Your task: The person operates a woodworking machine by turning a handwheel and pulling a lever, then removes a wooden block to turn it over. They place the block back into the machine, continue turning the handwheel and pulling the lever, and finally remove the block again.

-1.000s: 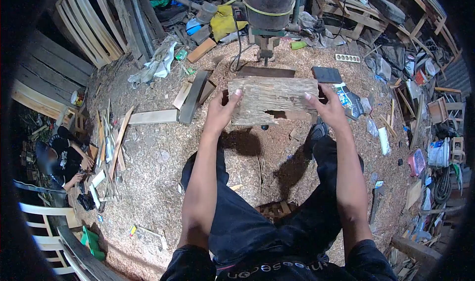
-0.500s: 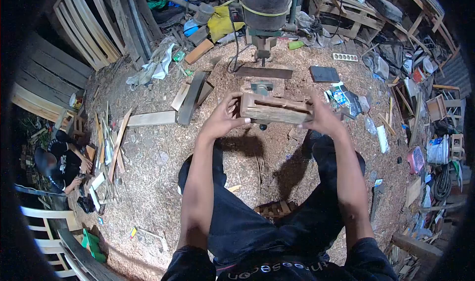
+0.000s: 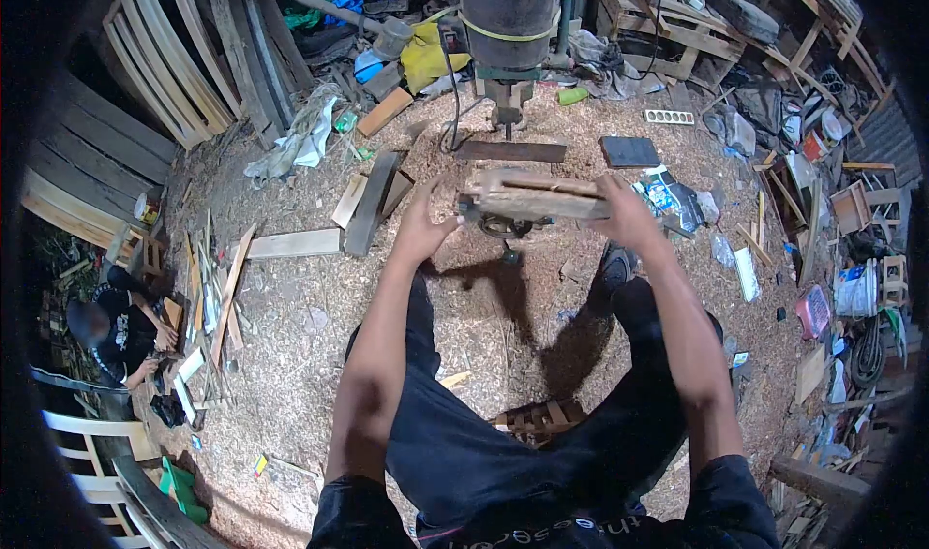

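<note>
A thick wooden block [image 3: 542, 202] with a long slot in its upper face is held out in front of me, roughly level. My right hand [image 3: 624, 217] grips its right end. My left hand [image 3: 424, 228] is by the left end, thumb and fingers apart, seemingly off the wood. Just beyond the block stands a drill press [image 3: 508, 27], its bit [image 3: 509, 131] pointing down over a dark wooden strip [image 3: 511, 152]. Part of the machine, with a round dark fitting [image 3: 503, 226], shows beneath the block, which hides the rest.
Wood shavings cover the ground [image 3: 310, 356]. Boards [image 3: 295, 243] and offcuts lie left, a dark slab [image 3: 629, 151] and a socket strip [image 3: 670, 117] right. At far left a person [image 3: 116, 326] in dark clothes works low down. Slatted wooden frames [image 3: 164, 56] lean behind.
My left hand has come away from the block's left end and moved slightly left. The block has shifted a little, its left end now uncovered. My right hand keeps its grip.
</note>
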